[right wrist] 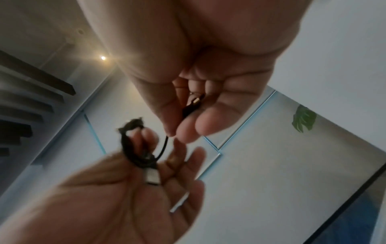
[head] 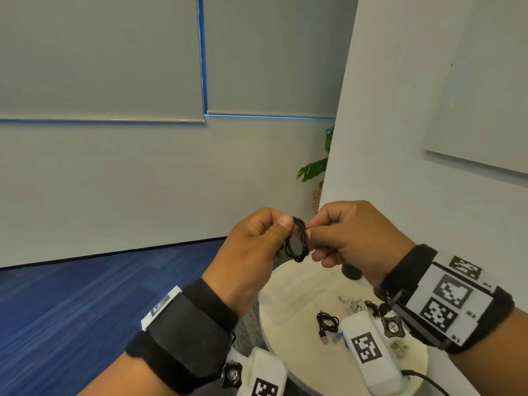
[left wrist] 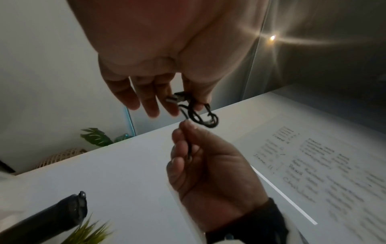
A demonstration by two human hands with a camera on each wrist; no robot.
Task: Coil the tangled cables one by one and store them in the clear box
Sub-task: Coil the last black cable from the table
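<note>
Both hands are raised above the round white table (head: 320,375). My left hand (head: 285,227) pinches a small coil of black cable (head: 297,241) between thumb and fingers. My right hand (head: 313,230) pinches the free end of the same cable right beside the coil. From the left wrist, the coil (left wrist: 201,116) hangs under the left hand (left wrist: 188,102), and the right hand (left wrist: 183,128) holds the strand below. From the right wrist, the right hand (right wrist: 179,133) grips the end with a small plug, and the left hand (right wrist: 146,137) holds the blurred coil (right wrist: 133,143) with a metal USB plug (right wrist: 152,176).
On the table lie another black cable (head: 327,324), a tangle of white cable (head: 353,302), a dark round object (head: 351,271) at the far edge, and a faint clear box (head: 281,315). A plant (head: 314,167) stands by the wall; blue carpet to the left.
</note>
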